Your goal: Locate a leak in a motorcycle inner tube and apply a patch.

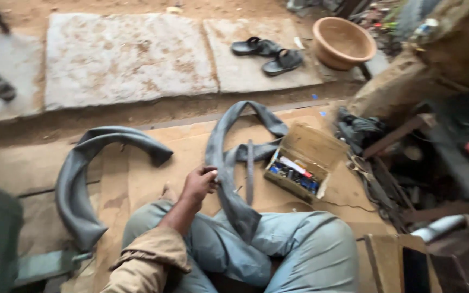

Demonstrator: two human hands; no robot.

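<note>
The person sat cross-legged on a wooden platform (pixel 137 179), knees in pale blue-grey trousers at the near edge. One hand (pixel 199 184) showed, reaching forward from a tan sleeve at the lower left of the view; it was taken as the left hand. Its fingers were clenched around a grey rubber inner tube (pixel 229 163), grasping the tube's left run. From the grasp the tube ran down over the person's lap, and up toward the far edge of the platform, where it looped over and came back toward a cardboard box (pixel 305 160). A loose rubber strip hung through the middle of that loop. The right hand was not in view, so its grip cannot be reported.

The box stood open just right of the tube, toward the right edge of the platform, and held small items (red, white and blue; too blurred to identify).

A second inner tube (pixel 82 179) lay in a broad arc toward the left edge of the platform, well apart from the hand.

Beyond the far edge lay concrete slabs (pixel 128 57). A pair of black sandals (pixel 270 53) rested on the right-hand slab, and a tan plastic basin (pixel 343 42) stood just beside them on the right. Dark tools and scrap were piled off the right edge.
</note>
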